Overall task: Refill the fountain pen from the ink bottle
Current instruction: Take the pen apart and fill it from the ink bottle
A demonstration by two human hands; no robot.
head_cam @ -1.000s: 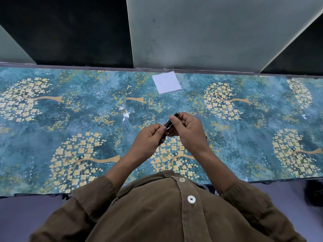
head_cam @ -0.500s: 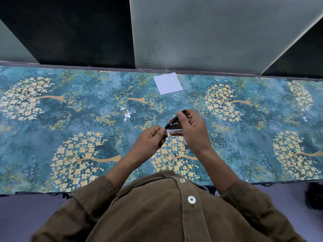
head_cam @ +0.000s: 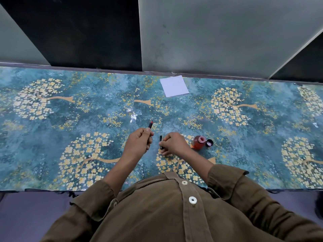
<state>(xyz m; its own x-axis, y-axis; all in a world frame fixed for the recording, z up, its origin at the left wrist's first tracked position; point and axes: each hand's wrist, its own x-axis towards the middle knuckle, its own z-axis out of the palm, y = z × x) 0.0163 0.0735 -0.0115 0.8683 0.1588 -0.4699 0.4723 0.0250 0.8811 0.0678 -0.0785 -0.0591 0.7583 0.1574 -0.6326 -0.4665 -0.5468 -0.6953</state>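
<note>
Hands now apart: left hand (head_cam: 138, 145) grips red-tipped black pen section (head_cam: 150, 124), right hand (head_cam: 172, 143) holds black pen barrel (head_cam: 161, 140) beside open red ink bottle (head_cam: 198, 142), newly visible on floral blue table (head_cam: 52, 137).

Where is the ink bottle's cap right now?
In the head view, the black cap lies on the patterned table, just right of the open red ink bottle, beyond the right hand.
</note>
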